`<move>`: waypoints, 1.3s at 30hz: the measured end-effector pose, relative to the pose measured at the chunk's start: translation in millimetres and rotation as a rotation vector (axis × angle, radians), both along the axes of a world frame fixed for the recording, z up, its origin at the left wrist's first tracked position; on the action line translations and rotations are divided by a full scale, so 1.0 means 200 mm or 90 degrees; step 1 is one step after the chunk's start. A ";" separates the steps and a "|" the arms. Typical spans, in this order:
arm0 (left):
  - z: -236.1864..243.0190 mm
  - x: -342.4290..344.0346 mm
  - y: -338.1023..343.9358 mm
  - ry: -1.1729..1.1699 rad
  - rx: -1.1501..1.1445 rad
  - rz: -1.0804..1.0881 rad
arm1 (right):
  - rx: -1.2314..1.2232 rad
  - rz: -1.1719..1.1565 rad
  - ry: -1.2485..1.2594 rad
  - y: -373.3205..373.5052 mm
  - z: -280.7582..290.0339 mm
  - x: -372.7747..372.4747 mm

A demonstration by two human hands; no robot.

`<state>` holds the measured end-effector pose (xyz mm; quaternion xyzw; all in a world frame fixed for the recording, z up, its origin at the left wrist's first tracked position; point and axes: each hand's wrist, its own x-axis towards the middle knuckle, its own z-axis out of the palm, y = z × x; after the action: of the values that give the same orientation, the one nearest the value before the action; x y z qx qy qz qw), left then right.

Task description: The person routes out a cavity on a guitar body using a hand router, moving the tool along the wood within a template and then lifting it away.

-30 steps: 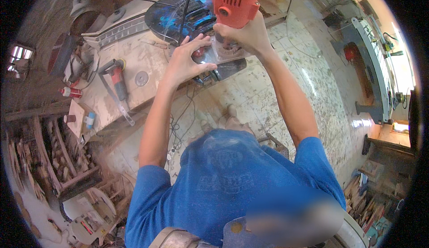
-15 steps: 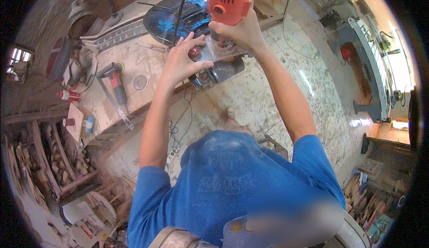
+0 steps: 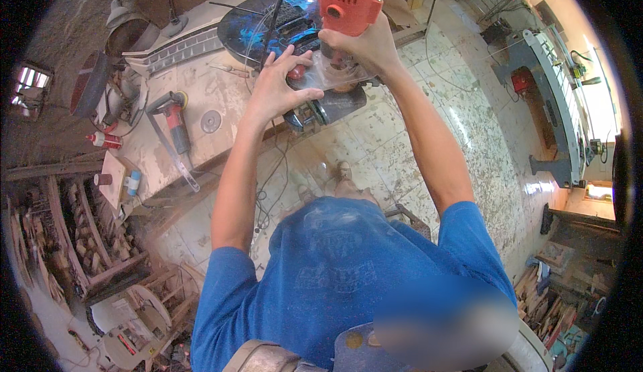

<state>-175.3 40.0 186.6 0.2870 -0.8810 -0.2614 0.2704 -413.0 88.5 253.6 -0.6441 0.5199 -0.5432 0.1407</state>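
Observation:
An orange-red router (image 3: pixel 348 3) stands upright at the far end of the workbench, over a guitar body (image 3: pixel 291 33) with a dark, glossy blue-and-black top. My right hand (image 3: pixel 368 49) is wrapped round the lower part of the router's motor housing. The router has a clear base plate (image 3: pixel 328 76) with a red knob (image 3: pixel 296 72) on its left side. Beside that knob my left hand (image 3: pixel 278 90) lies with its fingers spread and thumb stretched out along the plate's edge. The router's bit is hidden. A black cord or hose passes just behind my left fingers.
On the workbench (image 3: pixel 161 94) lie an angle grinder (image 3: pixel 176 127), a grey disc (image 3: pixel 211 121) and a slotted pale strip (image 3: pixel 181 55). A red-and-white bottle (image 3: pixel 105 141) is near its left edge. Cables (image 3: pixel 271 194) trail on the dusty tiled floor (image 3: pixel 435 104). A large grey machine (image 3: pixel 556 110) stands at right.
The router and both hands appear slightly further right and lower in the picture, as the whole view has shifted a little. Both hands keep the same pose.

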 end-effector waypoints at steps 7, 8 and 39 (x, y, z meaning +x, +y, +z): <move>0.00 0.04 0.01 -0.004 -0.003 -0.038 | 0.073 -0.050 -0.051 0.12 0.01 0.06; 0.01 0.04 0.01 -0.005 -0.003 -0.043 | 0.055 -0.056 -0.039 0.13 0.01 0.06; 0.01 0.04 0.03 -0.036 -0.061 -0.070 | 0.049 -0.049 -0.062 0.23 0.04 0.06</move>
<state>-167.8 46.3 188.0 0.2320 -0.9142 -0.2255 0.2441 -400.3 133.6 260.7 -0.5905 0.5574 -0.5585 0.1690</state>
